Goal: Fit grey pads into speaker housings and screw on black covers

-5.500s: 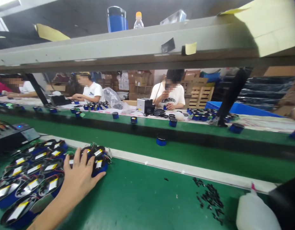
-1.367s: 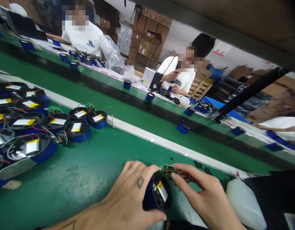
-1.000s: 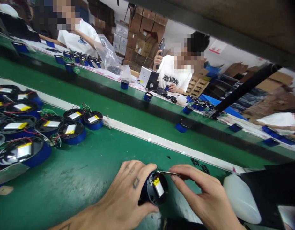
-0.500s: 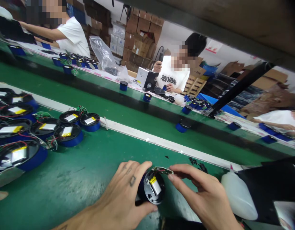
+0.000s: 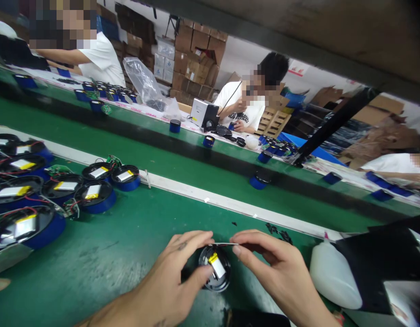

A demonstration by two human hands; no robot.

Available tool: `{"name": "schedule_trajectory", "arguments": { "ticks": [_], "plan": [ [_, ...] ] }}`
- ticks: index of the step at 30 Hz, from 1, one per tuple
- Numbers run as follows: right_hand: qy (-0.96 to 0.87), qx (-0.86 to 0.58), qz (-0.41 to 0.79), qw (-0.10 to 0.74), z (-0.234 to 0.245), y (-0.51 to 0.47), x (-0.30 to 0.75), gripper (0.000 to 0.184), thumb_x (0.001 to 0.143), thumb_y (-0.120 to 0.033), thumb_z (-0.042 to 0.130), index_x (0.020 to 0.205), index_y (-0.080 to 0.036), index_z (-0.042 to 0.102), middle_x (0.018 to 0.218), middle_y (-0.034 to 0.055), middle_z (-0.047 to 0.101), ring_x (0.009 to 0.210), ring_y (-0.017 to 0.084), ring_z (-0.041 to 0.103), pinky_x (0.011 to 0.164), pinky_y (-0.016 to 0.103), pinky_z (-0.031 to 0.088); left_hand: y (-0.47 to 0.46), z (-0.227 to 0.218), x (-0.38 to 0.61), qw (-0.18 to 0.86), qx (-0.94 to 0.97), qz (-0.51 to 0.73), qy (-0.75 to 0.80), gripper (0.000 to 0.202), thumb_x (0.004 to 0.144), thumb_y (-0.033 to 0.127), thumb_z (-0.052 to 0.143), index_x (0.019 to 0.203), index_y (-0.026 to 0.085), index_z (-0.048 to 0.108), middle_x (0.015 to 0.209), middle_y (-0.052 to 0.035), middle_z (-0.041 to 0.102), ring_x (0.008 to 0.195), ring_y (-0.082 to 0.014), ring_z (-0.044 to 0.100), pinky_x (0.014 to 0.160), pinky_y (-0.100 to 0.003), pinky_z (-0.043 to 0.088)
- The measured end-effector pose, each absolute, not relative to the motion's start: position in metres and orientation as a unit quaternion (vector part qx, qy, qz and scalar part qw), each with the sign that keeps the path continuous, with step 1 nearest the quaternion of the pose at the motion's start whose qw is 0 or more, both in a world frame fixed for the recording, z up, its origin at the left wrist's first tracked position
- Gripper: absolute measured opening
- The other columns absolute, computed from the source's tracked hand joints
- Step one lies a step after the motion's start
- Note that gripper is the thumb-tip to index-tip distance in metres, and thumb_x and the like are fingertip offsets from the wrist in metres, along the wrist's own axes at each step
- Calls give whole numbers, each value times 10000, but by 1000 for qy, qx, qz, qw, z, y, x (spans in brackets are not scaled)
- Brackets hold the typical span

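A small round black housing (image 5: 226, 278), open at the top, stands on the green work surface before me. Inside it lies a silver battery (image 5: 218, 268) with yellow tape. My left hand (image 5: 177, 274) curls around the housing's left side, its thumb over the rim beside the battery and its fingertips at the far side, close to the board's left end. Between thumb and fingers, my right hand (image 5: 278, 263) pinches the right end of a thin circuit board (image 5: 224, 244), seen nearly edge-on above the housing's far rim. The wires under it are hard to make out.
Several blue-sided housings (image 5: 97, 204) with batteries and loose boards crowd the left. A white plastic bottle (image 5: 335, 274) stands at right, near black scraps (image 5: 278, 232). Beyond a white rail (image 5: 182, 193) runs a green belt (image 5: 162, 159) carrying housings. People in white shirts sit across it.
The circuit board has turned from showing its face to nearly edge-on and moved slightly left with my right hand. My left thumb has moved up and inward over the housing's rim.
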State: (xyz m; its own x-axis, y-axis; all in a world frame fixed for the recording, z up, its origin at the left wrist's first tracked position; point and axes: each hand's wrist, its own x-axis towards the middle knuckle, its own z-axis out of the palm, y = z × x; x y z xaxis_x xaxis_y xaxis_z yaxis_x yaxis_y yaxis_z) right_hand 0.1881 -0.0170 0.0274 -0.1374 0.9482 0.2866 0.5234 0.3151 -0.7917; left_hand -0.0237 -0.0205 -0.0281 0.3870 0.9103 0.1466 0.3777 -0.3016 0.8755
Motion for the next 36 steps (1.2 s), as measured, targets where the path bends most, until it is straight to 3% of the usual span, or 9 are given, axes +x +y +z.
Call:
{"name": "schedule_trajectory", "arguments": {
  "ticks": [3, 10, 14, 17, 20, 24, 28, 32, 36],
  "plan": [
    [-731, -491, 252, 401, 28, -21, 188, 89, 839, -180, 703, 826, -254, 751, 843, -23, 761, 770, 120, 718, 711, 133, 556, -16, -30, -24, 361, 737, 369, 436, 323, 963, 226, 460, 1207, 279, 664, 1293, -37, 672, 1248, -238, 573, 1077, -495, 449],
    [-775, -434, 211, 408, 20, -32, 188, 157, 832, -96, 685, 877, -238, 736, 990, 17, 746, 871, 123, 730, 801, 132, 554, -8, -25, -20, 348, 727, 418, 419, 316, 916, 185, 471, 1059, 246, 746, 1095, -34, 773, 1058, -210, 705, 942, -396, 571],
    [-801, -414, 210, 378, 19, -36, 188, 188, 814, -78, 699, 939, -213, 734, 1077, 53, 734, 922, 134, 729, 852, 145, 551, -7, -23, -21, 318, 726, 438, 424, 294, 884, 181, 509, 974, 279, 772, 1051, -23, 789, 988, -226, 735, 896, -411, 595],
    [-782, -425, 222, 398, 21, -34, 189, 208, 809, -79, 691, 945, -225, 749, 1020, 41, 756, 912, 140, 732, 844, 159, 562, -8, -26, -23, 303, 730, 444, 421, 276, 883, 183, 528, 950, 285, 776, 1030, -24, 795, 965, -240, 743, 879, -434, 603],
    [-690, -474, 319, 444, 21, -29, 190, 157, 801, -124, 700, 867, -244, 775, 922, 22, 773, 871, 143, 733, 803, 166, 579, -9, -27, -24, 290, 739, 451, 408, 235, 882, 178, 579, 981, 281, 767, 1036, -24, 791, 995, -240, 730, 881, -407, 605],
    [-579, -508, 434, 467, 18, -24, 188, 65, 774, -235, 728, 826, -219, 763, 957, 44, 770, 831, 165, 742, 756, 206, 604, -8, -25, -24, 254, 758, 476, 366, 259, 870, 114, 613, 992, 291, 756, 990, 11, 799, 967, -211, 735, 858, -333, 610],
    [-528, -527, 481, 460, 15, -20, 184, 232, 720, -330, 773, 884, -173, 724, 924, 73, 770, 802, 191, 742, 755, 265, 609, -3, -21, -23, 200, 781, 495, 324, 278, 870, 72, 631, 998, 293, 741, 971, 25, 792, 950, -193, 723, 847, -306, 603],
    [-492, -561, 505, 434, 17, -16, 181, 270, 737, -380, 774, 778, -136, 667, 534, 7, 651, 467, 101, 587, 445, 169, 468, 1, -19, -20, 149, 806, 505, 269, 186, 879, 71, 659, 959, 225, 726, 928, -6, 773, 931, -173, 695, 847, -257, 578],
    [-497, -499, 587, 401, 24, -14, 177, 398, 757, -487, 717, 845, -101, 682, 604, 34, 664, 508, 113, 606, 486, 202, 485, -3, -17, -17, 116, 818, 495, 267, 154, 862, 78, 692, 941, 208, 715, 934, -18, 752, 956, -169, 667, 892, -236, 537]
  ]
}}
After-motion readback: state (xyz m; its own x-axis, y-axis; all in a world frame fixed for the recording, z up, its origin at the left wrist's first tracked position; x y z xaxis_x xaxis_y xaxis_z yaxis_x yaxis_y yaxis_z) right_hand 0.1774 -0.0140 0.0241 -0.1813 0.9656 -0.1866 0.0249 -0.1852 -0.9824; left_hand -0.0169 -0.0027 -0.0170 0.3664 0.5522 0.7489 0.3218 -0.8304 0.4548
